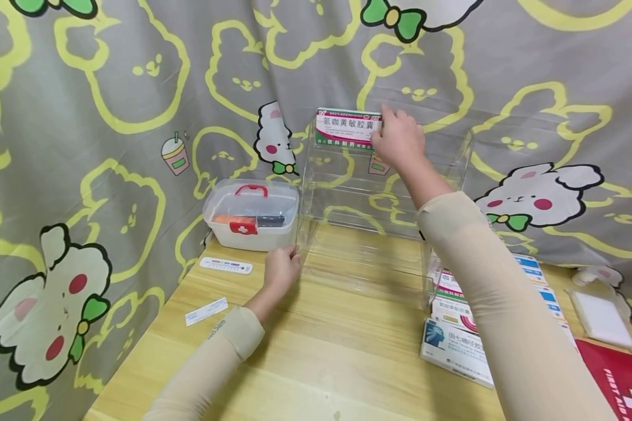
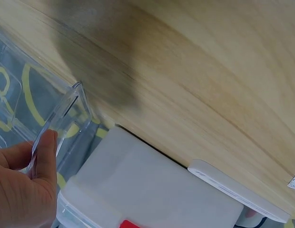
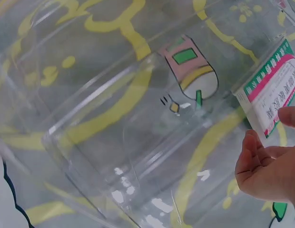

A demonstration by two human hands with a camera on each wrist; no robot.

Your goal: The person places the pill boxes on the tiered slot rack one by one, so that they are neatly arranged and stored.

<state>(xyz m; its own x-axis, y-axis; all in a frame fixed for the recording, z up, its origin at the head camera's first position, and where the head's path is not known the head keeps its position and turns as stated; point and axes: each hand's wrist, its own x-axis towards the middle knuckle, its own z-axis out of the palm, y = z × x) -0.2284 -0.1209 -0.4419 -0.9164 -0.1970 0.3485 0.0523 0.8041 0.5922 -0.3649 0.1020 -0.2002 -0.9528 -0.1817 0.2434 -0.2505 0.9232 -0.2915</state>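
Note:
A clear tiered display rack (image 1: 368, 280) stands on the table. At its lower left front, my left hand (image 1: 281, 272) pinches the edge of the clear side panel, thumb on one face in the left wrist view. My right hand (image 1: 400, 140) reaches to the rack's top tier and holds the right end of a white, green and magenta medicine box (image 1: 344, 130). That box stands upright at the left of the tier, its printed face forward. In the right wrist view, the thumb overlaps the box (image 3: 269, 95) face and the fingertips are at its corner.
Left of the rack is a lidded first-aid box (image 1: 253, 225) with a red handle. A thermometer (image 1: 225, 265) and a small white packet (image 1: 206, 311) lie in front of it. Several medicine boxes (image 1: 455, 351), a white pack (image 1: 600, 318) and a red first-aid pouch (image 1: 618, 374) are at the right. A patterned curtain (image 1: 137, 152) hangs behind.

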